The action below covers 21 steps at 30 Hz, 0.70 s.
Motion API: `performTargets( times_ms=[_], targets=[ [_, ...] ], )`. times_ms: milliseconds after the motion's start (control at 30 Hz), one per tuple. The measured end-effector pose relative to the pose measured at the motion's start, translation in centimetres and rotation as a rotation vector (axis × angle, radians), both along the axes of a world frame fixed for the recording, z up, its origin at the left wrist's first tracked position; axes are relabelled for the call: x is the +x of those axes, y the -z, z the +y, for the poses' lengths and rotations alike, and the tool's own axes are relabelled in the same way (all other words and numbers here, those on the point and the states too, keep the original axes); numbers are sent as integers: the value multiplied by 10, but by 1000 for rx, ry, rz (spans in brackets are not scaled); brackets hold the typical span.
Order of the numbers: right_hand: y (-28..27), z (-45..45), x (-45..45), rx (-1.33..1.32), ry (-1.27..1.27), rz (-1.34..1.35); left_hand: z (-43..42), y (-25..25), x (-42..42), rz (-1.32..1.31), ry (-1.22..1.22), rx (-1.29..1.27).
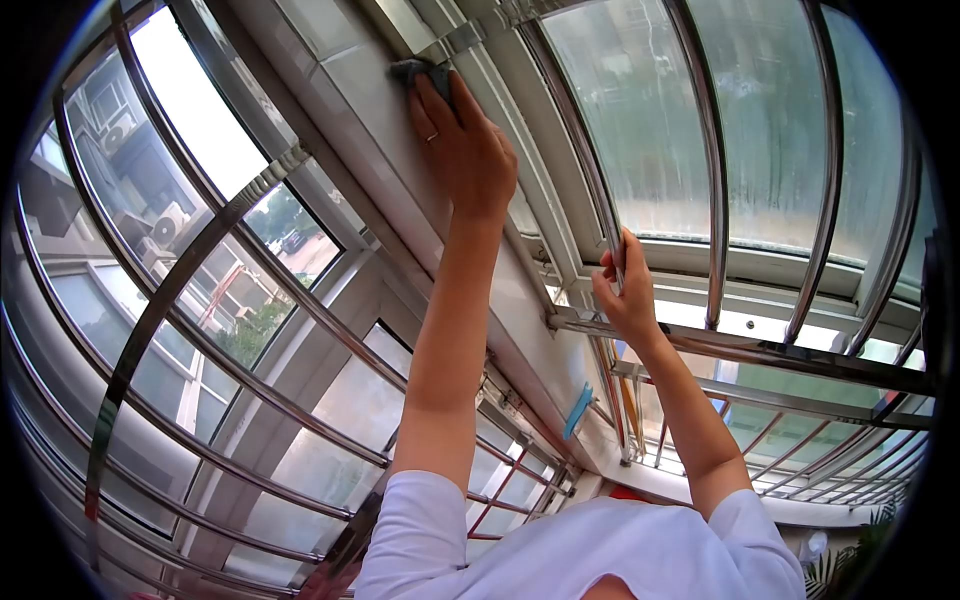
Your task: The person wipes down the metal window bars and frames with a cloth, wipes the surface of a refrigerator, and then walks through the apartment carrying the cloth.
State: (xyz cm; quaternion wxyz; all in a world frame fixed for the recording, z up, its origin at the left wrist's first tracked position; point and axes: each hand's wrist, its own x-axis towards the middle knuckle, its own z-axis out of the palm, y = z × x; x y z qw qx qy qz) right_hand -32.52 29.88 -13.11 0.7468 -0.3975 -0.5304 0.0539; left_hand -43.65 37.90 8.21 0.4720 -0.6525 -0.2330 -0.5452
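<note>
Barred windows (635, 120) all round, left grip (462, 160) closed on dark cloth (436, 76), right grip (628, 288) closed around metal bar (590, 150).

Small dark grey cloth (437, 80), crumpled, bunched under the fingertips of the left hand (470, 160), against a glossy pale wall (362, 88), slim round shiny metal bar (570, 121), slanting, part of a window grille (714, 170), lower end within the right hand's (628, 292) grasp.

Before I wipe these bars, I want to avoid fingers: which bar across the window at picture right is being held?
The leftmost bar: the right hand grips it, while no hand touches that window's other bars.
</note>
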Motion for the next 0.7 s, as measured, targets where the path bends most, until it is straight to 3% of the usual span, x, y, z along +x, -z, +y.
performTargets(
  times_ms=[333, 500, 533, 633, 700],
  targets=[
    [2, 1, 2, -10, 56, -45, 14, -12, 2, -55, 222, -17],
    [7, 6, 7, 43, 27, -73, 17, -43, -6, -272, 501, 48],
    [8, 7, 7, 48, 22, -61, 16, -46, -5, -230, 505, -125],
    [12, 9, 5, 49, 20, -45, 18, -45, 16, -181, 377, -141],
    [11, 9, 5, 42, 77, -78, 20, -57, 16, -185, 480, -222]
  ],
)
